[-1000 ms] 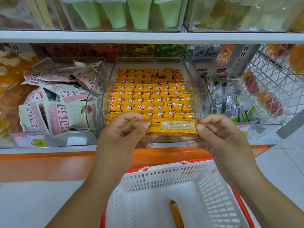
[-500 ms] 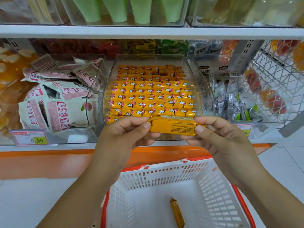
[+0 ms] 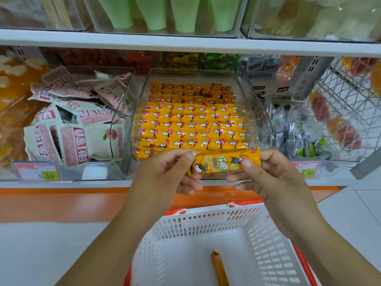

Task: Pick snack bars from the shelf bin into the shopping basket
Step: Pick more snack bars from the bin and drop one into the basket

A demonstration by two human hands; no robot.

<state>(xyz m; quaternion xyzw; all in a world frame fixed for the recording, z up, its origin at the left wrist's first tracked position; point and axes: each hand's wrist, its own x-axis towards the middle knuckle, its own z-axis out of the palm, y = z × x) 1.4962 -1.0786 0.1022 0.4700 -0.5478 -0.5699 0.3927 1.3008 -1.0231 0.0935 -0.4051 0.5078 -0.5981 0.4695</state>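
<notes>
A clear shelf bin holds several rows of yellow snack bars. In front of its lower lip I hold one yellow snack bar level, printed front facing me. My left hand pinches its left end and my right hand pinches its right end. Below stands a white shopping basket with an orange rim; one yellow snack bar lies on its floor.
A bin of pink-and-white snack packets sits to the left, a bin of dark wrapped sweets to the right. A wire basket hangs at far right. Price tags line the shelf edge above an orange base.
Both hands have turned the held bar over, so its printed front shows instead of the label side. The view has shifted slightly lower.
</notes>
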